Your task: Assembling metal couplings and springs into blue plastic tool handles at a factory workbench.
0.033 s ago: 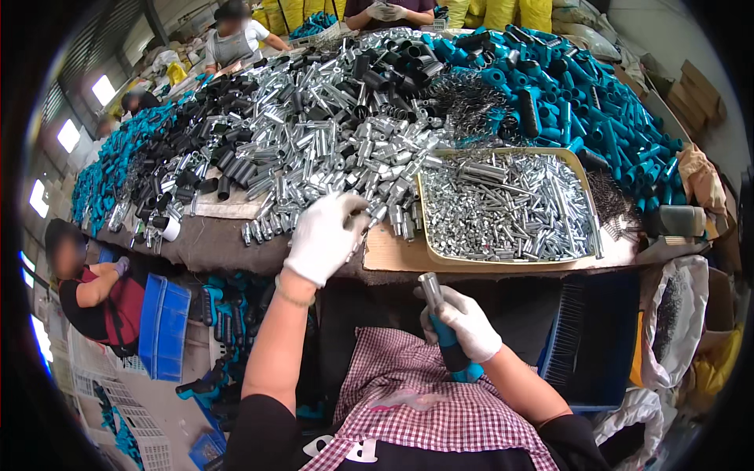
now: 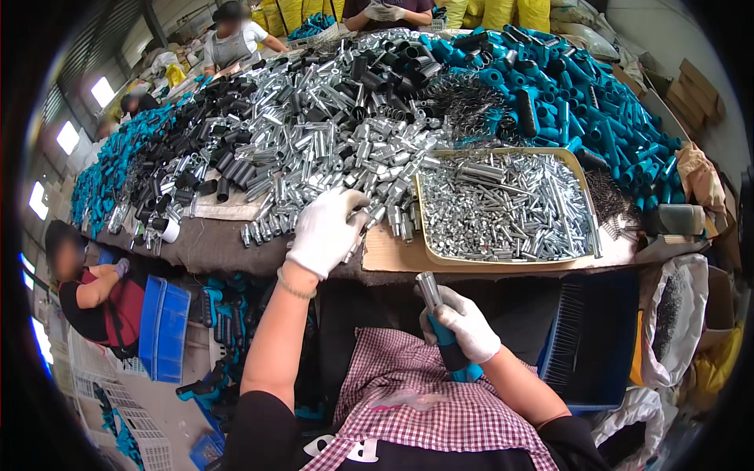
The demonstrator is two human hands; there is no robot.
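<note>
My left hand (image 2: 326,229), in a white glove, reaches to the near edge of a heap of silvery metal sleeves (image 2: 365,161). Its thumb and forefinger are bent, with a gap between them, beside the nearest sleeves; I see nothing held there. Closer to my body, my right hand (image 2: 469,326), gloved too, is wrapped round a teal-and-black tool handle (image 2: 453,357). The handle is tilted, its teal lower end against my checked apron (image 2: 424,424). A shiny metal tube (image 2: 429,289) stands out of its top, above my fingers.
A shallow tray (image 2: 503,262) of small metal pins and studs lies right of my left hand. Teal housings (image 2: 558,86) and dark springs (image 2: 471,106) are heaped behind it. Blue bins (image 2: 163,330) stand below at the left. Other people work around the table.
My left hand has shifted very slightly at the edge of the sleeves. My right hand keeps its hold on the tool handle, almost unmoved.
</note>
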